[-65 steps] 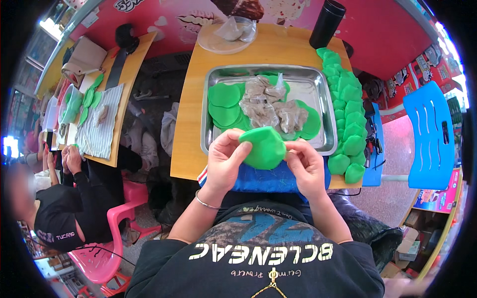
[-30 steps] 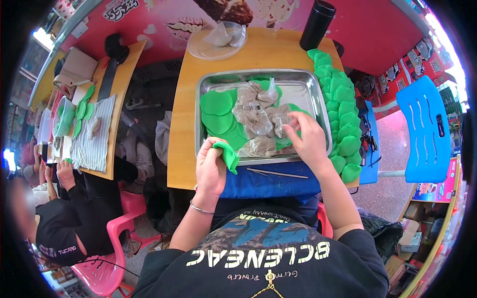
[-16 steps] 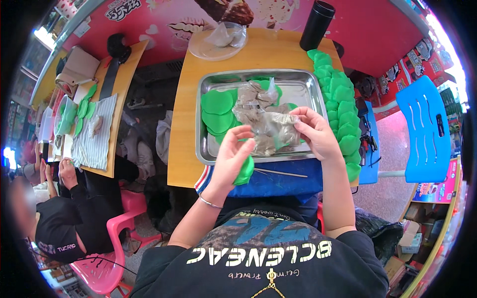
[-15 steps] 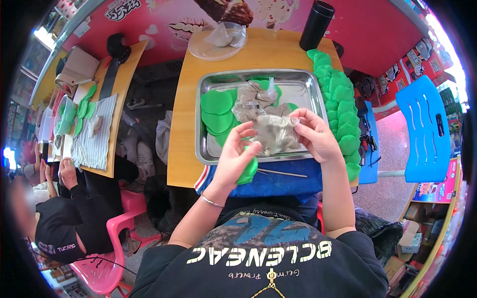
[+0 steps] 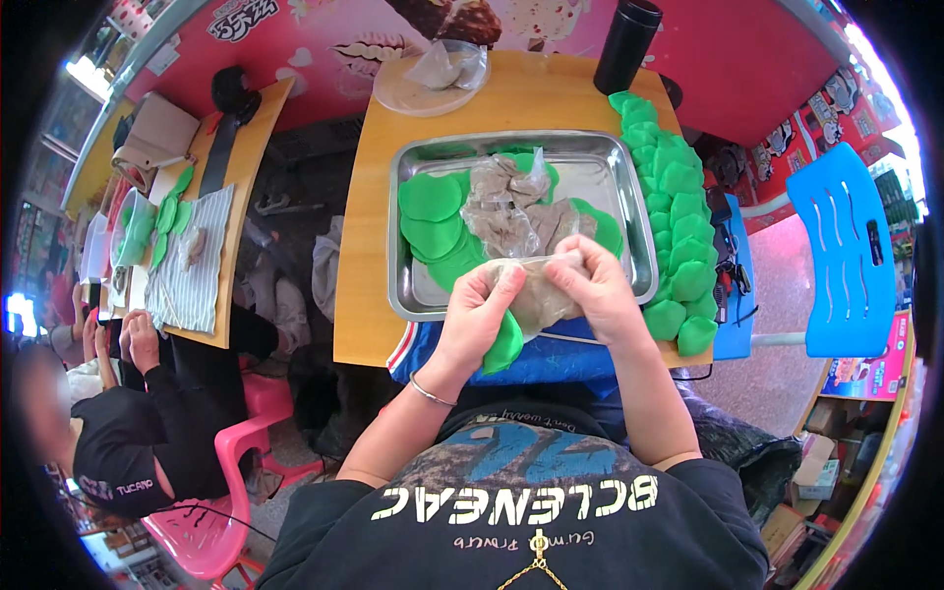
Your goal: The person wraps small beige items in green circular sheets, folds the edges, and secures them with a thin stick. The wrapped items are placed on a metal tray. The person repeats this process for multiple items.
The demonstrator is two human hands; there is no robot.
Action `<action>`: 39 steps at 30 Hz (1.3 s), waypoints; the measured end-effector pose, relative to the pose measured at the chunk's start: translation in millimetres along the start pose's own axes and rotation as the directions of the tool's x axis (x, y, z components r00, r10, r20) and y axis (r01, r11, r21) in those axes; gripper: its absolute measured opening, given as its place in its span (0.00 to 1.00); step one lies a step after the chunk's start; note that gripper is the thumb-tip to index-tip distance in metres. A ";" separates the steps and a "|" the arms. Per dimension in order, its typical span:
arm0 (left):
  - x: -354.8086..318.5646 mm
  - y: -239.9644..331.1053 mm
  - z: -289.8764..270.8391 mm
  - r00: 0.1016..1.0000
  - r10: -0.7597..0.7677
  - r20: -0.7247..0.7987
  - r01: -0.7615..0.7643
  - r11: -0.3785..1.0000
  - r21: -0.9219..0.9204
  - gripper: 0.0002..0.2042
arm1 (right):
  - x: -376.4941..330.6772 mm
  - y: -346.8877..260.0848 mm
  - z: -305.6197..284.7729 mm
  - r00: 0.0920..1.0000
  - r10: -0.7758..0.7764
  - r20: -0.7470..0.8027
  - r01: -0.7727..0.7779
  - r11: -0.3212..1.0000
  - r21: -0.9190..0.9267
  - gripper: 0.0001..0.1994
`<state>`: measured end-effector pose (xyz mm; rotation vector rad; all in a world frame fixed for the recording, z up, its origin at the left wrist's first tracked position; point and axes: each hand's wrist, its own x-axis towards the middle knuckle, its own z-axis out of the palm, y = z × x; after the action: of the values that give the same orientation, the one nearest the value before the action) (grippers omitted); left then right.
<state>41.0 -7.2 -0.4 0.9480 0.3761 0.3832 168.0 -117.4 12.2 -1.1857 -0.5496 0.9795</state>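
Head view: steel tray on the yellow table holds flat green dough rounds and clear bags of brownish filling. Left hand and right hand both pinch one clear filling bag at the tray's near rim; a green round sits tucked under the left palm. Folded green pieces line the table's right edge.

Shiny metal tray, smooth wooden table, crinkled clear plastic bag, matt green dough discs
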 end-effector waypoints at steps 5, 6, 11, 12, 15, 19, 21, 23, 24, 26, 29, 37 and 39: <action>0.7 7.1 3.6 0.993 0.120 -0.008 -0.118 0.986 0.115 0.09 | 0.8 2.8 -1.7 0.997 0.064 0.032 -0.064 0.998 -0.009 0.08; 0.6 8.1 2.3 0.992 0.123 0.000 -0.122 0.984 0.130 0.09 | -0.1 -0.1 -0.4 0.994 0.092 0.062 -0.088 0.994 -0.065 0.07; 2.4 4.6 -7.4 0.995 0.093 -0.026 -0.091 0.992 0.092 0.10 | 1.1 -1.5 -6.0 0.946 0.228 0.229 -0.151 0.939 -0.309 0.10; 4.5 4.3 -11.4 0.996 0.075 -0.055 -0.075 0.997 0.001 0.11 | 1.7 2.3 -7.2 0.968 0.184 0.169 -0.148 0.968 -0.204 0.11; 3.9 9.6 -19.8 0.998 -0.013 -0.059 0.001 0.978 -0.207 0.15 | -0.2 4.0 -9.2 0.989 0.147 0.033 -0.149 0.986 0.070 0.15; 2.8 10.8 -22.3 0.999 0.017 -0.028 -0.021 0.985 -0.169 0.09 | -12.3 -13.6 -10.8 0.987 0.148 0.064 -0.158 0.966 0.204 0.16; 3.5 10.0 -20.8 0.999 0.030 -0.014 -0.033 0.972 -0.232 0.04 | -12.5 -5.3 -13.4 0.997 0.039 0.068 -0.047 0.991 0.122 0.18; 4.0 9.4 -19.7 0.999 0.040 -0.031 -0.047 0.963 -0.265 0.02 | -15.2 -8.9 -8.7 0.999 0.005 -0.039 -0.004 0.999 0.048 0.17; 4.1 9.3 -19.5 0.998 0.045 -0.041 -0.055 0.958 -0.281 0.02 | -16.5 -11.9 -5.8 0.996 -0.014 -0.090 0.015 1.000 0.010 0.17; 4.3 10.0 -18.5 0.995 0.085 -0.057 -0.097 0.955 -0.279 0.02 | -19.5 -17.5 -2.8 0.989 -0.055 -0.139 0.047 0.997 -0.061 0.14; 3.4 10.7 -14.9 0.985 0.142 -0.099 -0.163 0.954 -0.251 0.02 | -22.5 -15.4 3.2 0.972 -0.146 -0.187 0.122 0.984 -0.131 0.12; 3.1 4.2 -10.2 0.964 0.224 -0.143 -0.252 0.942 -0.224 0.01 | -20.3 -2.4 9.3 0.925 -0.300 -0.234 0.211 0.916 -0.341 0.12; 2.8 4.0 -10.1 0.958 0.241 -0.153 -0.271 0.937 -0.219 0.01 | -21.0 -3.8 9.7 0.918 -0.313 -0.245 0.216 0.910 -0.354 0.12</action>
<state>38.1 3.3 -2.8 0.7406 0.3110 0.7133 151.0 -130.7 21.6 -1.4723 -0.6248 0.4716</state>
